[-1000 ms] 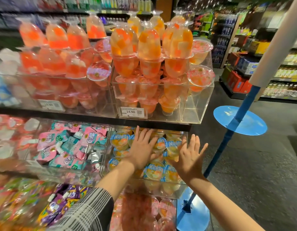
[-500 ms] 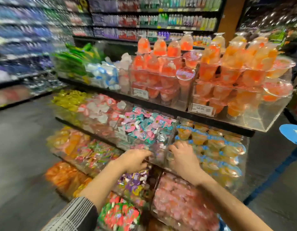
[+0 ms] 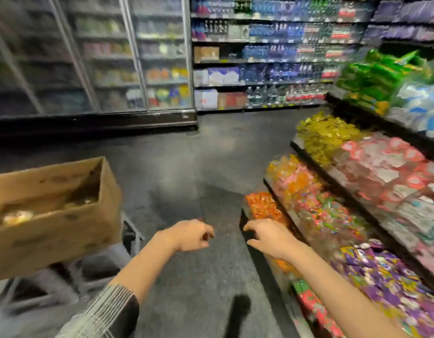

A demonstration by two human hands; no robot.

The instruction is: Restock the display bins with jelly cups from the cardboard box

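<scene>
An open cardboard box [image 3: 64, 223] sits at the left on a metal cart [image 3: 94, 269], with blurred jelly cups [image 3: 17, 217] visible inside. The tiered display bins [image 3: 352, 215] full of colourful sweets run along the right. My left hand [image 3: 191, 235] hangs over the floor between box and bins, fingers loosely curled, holding nothing. My right hand [image 3: 267, 236] is beside the lowest bins, fingers loosely bent, empty too. The whole view is motion-blurred.
Dark floor [image 3: 211, 167] stretches ahead between box and display. Glass-door coolers [image 3: 101, 64] stand at the back left and drink shelves [image 3: 272, 57] at the back. Green and blue packets [image 3: 394, 89] fill the top tier at the right.
My view has swung left, away from the jelly cup bins toward the aisle and the cardboard box. Both hands have drawn back from the bins and now hang empty over the floor.
</scene>
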